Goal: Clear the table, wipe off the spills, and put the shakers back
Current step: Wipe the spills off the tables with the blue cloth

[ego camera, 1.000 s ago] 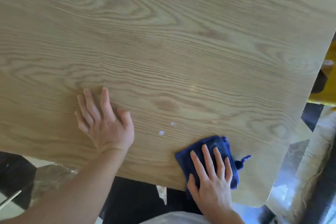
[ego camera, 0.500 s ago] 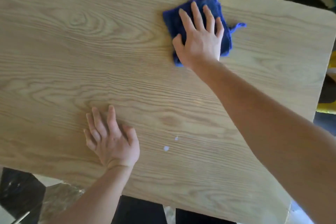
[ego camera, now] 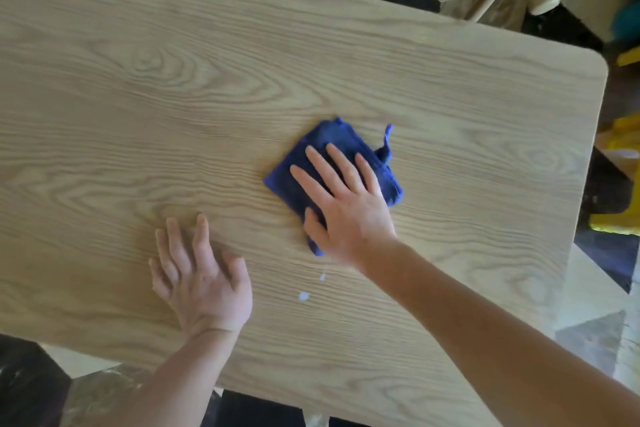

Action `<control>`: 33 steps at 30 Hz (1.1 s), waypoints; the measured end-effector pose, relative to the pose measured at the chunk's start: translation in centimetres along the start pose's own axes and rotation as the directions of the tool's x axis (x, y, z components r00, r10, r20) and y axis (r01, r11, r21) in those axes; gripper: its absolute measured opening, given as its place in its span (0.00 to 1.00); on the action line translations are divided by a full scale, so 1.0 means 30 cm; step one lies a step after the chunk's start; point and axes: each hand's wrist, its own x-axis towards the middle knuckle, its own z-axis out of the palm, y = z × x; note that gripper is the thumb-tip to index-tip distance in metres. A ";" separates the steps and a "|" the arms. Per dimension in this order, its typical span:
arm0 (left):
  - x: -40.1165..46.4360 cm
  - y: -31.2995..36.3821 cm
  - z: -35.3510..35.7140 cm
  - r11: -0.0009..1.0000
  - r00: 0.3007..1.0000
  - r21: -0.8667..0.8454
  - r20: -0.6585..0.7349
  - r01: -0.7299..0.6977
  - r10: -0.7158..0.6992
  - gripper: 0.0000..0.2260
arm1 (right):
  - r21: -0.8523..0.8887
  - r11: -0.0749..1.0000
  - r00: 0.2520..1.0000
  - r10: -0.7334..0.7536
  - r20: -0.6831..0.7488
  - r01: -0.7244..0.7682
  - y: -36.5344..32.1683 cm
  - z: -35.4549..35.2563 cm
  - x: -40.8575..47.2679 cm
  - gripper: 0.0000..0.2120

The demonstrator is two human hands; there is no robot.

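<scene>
Back from the far edge of the table (ego camera: 121, 87), the blue cloth (ego camera: 294, 180) has come to mid-table under the right hand (ego camera: 346, 208), which now sits just beyond the two white spots (ego camera: 304, 295). That hand lies flat on the cloth, fingers straight and spread, pressing rather than gripping. Nearer than the cloth and to its left, the left hand (ego camera: 201, 281) rests open on the bare wood, bracing. Clearing looks done: no dishes show on the table. Wiping is midway, since the spots (small, pale, near the cloth's closest corner) remain. No shakers are in view, so that step seems left. The cloth is a folded, rumpled square with a loop tag sticking up.
</scene>
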 end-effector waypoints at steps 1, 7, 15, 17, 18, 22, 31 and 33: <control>0.005 0.001 0.000 1.000 1.000 -0.005 0.001 -0.003 0.003 0.31 | -0.019 1.000 1.000 0.009 0.015 -0.009 0.063 -0.011 -0.051 0.29; 0.011 -0.002 0.002 1.000 1.000 0.019 -0.012 -0.011 0.011 0.31 | -0.001 0.882 0.881 0.470 -0.057 -0.471 0.347 -0.128 0.047 0.32; 0.016 -0.005 0.008 0.999 1.000 0.041 -0.024 -0.011 0.012 0.31 | 0.055 0.909 0.902 0.416 -0.119 -0.412 0.059 -0.114 0.615 0.31; 0.017 0.000 0.010 0.999 1.000 0.044 -0.028 -0.008 0.009 0.31 | 0.013 0.960 0.955 0.279 -0.100 -0.279 -0.027 -0.072 0.573 0.30; 0.017 0.000 0.008 0.999 1.000 0.047 -0.026 -0.010 0.011 0.31 | -0.011 0.983 0.980 0.181 -0.087 -0.183 -0.055 -0.054 0.514 0.30; 0.013 -0.008 0.002 0.999 1.000 0.029 0.005 -0.019 0.019 0.31 | -0.031 0.999 1.000 0.007 -0.015 -0.008 -0.029 -0.001 0.089 0.28; 0.007 -0.021 0.006 0.999 0.999 0.008 0.016 -0.043 0.043 0.29 | 0.121 0.515 0.522 0.852 0.035 -0.848 -0.036 0.076 -0.730 0.31; 0.011 -0.015 0.015 0.998 0.998 -0.011 0.017 -0.059 0.059 0.29 | 0.144 0.430 0.437 0.899 0.017 -0.891 -0.153 0.131 -0.779 0.31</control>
